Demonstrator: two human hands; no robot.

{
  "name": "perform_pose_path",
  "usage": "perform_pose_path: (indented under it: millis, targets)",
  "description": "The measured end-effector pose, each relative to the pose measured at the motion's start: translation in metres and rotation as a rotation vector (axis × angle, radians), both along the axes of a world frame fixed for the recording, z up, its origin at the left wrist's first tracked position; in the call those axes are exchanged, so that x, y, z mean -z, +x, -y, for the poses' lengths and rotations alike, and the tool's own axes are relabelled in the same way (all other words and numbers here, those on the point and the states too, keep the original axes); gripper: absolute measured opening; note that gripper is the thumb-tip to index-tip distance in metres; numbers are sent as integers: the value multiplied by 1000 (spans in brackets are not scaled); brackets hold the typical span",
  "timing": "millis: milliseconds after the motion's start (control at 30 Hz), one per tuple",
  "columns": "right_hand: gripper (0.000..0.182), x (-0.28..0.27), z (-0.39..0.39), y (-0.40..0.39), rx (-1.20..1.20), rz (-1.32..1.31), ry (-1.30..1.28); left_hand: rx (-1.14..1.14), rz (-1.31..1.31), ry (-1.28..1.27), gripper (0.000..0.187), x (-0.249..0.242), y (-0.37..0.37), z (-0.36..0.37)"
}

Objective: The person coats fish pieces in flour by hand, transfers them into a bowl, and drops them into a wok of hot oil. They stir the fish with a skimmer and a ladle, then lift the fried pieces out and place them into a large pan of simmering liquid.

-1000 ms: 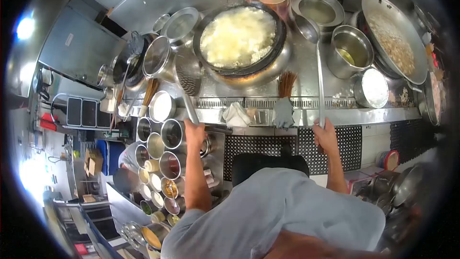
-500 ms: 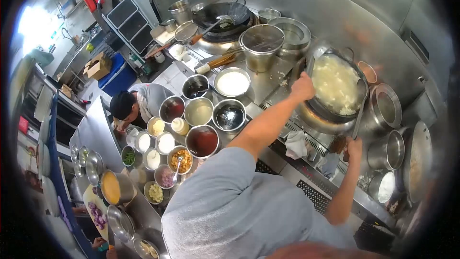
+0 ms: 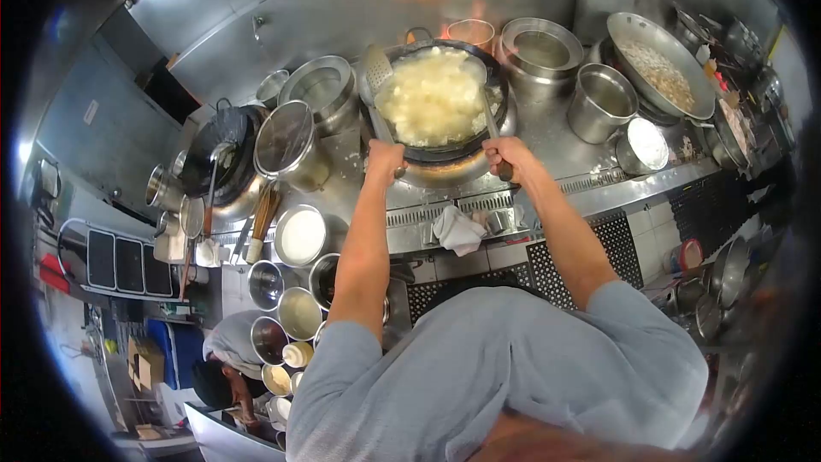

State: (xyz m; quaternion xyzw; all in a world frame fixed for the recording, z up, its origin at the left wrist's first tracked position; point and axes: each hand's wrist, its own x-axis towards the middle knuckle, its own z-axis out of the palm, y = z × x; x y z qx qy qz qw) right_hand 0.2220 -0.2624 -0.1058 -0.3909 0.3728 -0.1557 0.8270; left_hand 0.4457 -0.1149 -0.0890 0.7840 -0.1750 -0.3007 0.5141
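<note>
My left hand (image 3: 386,160) is closed around the handle of a perforated skimmer (image 3: 376,68), whose head rests at the left side of a large black wok (image 3: 438,154). In my right hand (image 3: 510,156) is the dark-ended handle of a long metal ladle (image 3: 491,116). Its head reaches into the wok's right side and is mostly hidden. Pale yellow pieces of food (image 3: 432,98) fill the wok, with what looks like bubbling liquid around them. Both hands are in front of the wok, one on each side.
Flames (image 3: 428,26) glow behind the wok. To its left stand a strainer-topped pot (image 3: 286,137) and a second wok (image 3: 201,167). Steel pots (image 3: 601,104) and a wide pan (image 3: 663,68) are on the right. A white cloth (image 3: 459,229) hangs at the front edge. A co-worker (image 3: 235,346) bends at lower left.
My view has turned right, so the wok now sits near the middle. Both hands keep their tools. The skimmer head now shows more clearly at the wok's left side.
</note>
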Motion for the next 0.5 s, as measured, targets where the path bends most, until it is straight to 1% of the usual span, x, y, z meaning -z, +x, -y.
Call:
perform_pose_path:
  millis: [33,100,233,267,400,467,500]
  targets:
    - [18,2,1,2,5,6,-1,5,6,-1,45,6,2,3]
    - [19,6,5,7,-58,62,94,-17,-27,-41,44,17,3,8]
    - [23,3,3,13,-99,69,7,61,-66,-35,45,17,8,12]
    - [23,2,3,14,-97,85,57,40,-79,-40,45,18,7,10]
    - [22,-7,0,11,-120,107,47,31,-67,-61,47,18,4,8]
    - [23,-12,-1,10,-141,77,-43,26,-33,-56,47,20,-1,7]
    - [23,-15,-2,9,-146,80,-43,19,-3,-49,48,22,-3,6]
